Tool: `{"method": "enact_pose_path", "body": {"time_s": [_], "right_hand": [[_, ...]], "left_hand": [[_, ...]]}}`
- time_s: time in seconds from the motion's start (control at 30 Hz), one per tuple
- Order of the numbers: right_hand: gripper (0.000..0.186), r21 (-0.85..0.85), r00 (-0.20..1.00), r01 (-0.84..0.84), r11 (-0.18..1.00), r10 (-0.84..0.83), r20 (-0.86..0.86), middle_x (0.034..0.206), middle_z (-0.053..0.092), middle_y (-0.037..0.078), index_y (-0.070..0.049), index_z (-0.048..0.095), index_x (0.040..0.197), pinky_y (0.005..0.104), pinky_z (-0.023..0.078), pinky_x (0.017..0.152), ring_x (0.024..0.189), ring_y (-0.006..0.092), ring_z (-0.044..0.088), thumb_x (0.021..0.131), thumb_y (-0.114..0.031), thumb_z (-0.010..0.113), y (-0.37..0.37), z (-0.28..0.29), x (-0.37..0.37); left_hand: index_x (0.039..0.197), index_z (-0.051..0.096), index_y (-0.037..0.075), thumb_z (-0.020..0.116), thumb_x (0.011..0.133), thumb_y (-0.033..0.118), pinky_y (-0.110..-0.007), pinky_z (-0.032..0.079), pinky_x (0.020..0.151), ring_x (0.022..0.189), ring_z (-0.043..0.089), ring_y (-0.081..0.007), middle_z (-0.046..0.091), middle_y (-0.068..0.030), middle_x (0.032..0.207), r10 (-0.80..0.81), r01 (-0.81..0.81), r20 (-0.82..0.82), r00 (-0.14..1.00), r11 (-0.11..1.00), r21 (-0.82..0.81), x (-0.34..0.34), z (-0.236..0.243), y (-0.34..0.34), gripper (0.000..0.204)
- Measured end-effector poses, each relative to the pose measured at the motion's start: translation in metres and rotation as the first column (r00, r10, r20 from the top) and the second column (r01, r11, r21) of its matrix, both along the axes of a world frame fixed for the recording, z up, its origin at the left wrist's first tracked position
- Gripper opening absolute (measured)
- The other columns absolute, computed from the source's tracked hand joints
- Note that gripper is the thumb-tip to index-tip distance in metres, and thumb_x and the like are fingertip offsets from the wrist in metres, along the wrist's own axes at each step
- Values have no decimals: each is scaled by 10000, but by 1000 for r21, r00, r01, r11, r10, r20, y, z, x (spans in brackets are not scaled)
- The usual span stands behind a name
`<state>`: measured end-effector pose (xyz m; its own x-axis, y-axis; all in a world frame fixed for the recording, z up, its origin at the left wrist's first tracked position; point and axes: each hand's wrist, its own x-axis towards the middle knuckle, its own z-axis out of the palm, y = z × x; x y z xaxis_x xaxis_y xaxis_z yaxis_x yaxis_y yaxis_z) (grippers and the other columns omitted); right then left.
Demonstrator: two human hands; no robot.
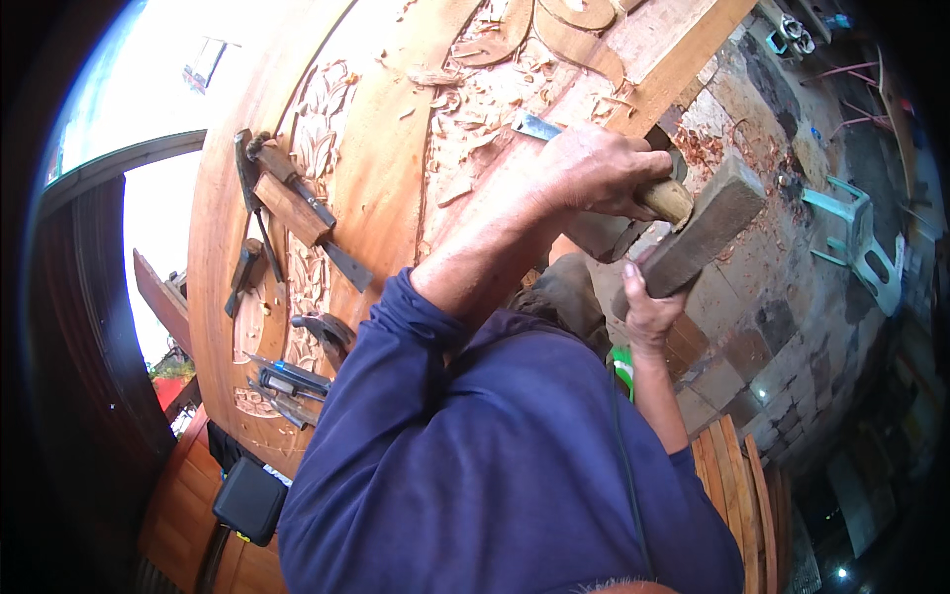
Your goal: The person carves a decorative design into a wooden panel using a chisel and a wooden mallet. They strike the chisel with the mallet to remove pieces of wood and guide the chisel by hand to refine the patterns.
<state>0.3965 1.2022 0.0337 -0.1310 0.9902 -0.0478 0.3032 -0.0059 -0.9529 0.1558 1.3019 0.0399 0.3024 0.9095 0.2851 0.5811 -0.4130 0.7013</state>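
My left hand (604, 173) is closed around a chisel, its bluish metal blade (535, 126) pointing to the carved wood panel (381, 188). The butt of the chisel's wooden handle (669, 201) sticks out on the right of the fist. In my right hand (655, 312) is a worn, block-shaped wooden mallet (714, 220), tilted up to the right. The mallet's side lies close to the handle's butt; I cannot tell if they touch. Where the blade meets the wood is partly hidden by my left hand.
Wood shavings (495, 104) cover the relief carving. Several chisels and tools, among them a wooden-handled one (294, 208) and a blue-handled one (294, 376), lie on the panel's left. A black case (250, 501) sits lower left. A pale green plastic stool (859, 233) stands on the stone floor at right.
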Motion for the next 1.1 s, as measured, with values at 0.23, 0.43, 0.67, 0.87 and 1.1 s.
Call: {"method": "enact_pose_path", "body": {"time_s": [0.23, 0.43, 0.67, 0.87, 1.1], "right_hand": [[206, -124, 992, -1, 992, -15, -125, 962, 646, 19, -38, 629, 1086, 317, 523, 845, 857, 139, 623, 930, -34, 764, -2, 6, -25], [354, -263, 910, 128, 956, -219, -353, 1029, 657, 49, -32, 594, 1216, 356, 530, 905, 929, 173, 632, 913, -52, 776, -3, 5, -6], [395, -140, 981, 65, 988, -89, -171, 977, 638, 14, -31, 600, 1193, 315, 531, 862, 884, 137, 616, 876, -51, 835, 0, 14, -4], [321, -57, 949, 183, 981, -191, -249, 1016, 641, 87, 15, 605, 1166, 352, 557, 840, 884, 179, 645, 897, -50, 768, 16, 42, 8], [283, -33, 996, 15, 999, -18, -90, 1003, 644, 69, -7, 596, 1139, 345, 554, 848, 893, 173, 646, 913, -51, 761, 12, 22, -9]], "left_hand": [[1079, 706, 207, 957, 702, 427, -447, 574, 631, 789, 758, -305, 717, -39, 878, 22, -22, 15, 1000, 999, -32, -4, -5, 3, 504], [1066, 712, 196, 957, 706, 408, -449, 573, 631, 749, 743, -305, 697, -48, 832, 70, -70, -29, 997, 997, 18, -6, 10, 4, 485], [957, 667, 195, 923, 759, 410, -424, 580, 586, 686, 715, -229, 649, -27, 782, 153, -119, -174, 973, 975, 187, 2, 16, -31, 389], [1046, 683, 207, 918, 784, 467, -449, 583, 608, 779, 749, -302, 658, -40, 834, -2, 2, -104, 995, 1000, 4, 16, 9, 4, 438], [1058, 684, 205, 938, 737, 470, -448, 568, 612, 760, 739, -308, 668, -41, 836, 29, -30, 22, 999, 996, 82, 8, 11, 7, 487]]}}
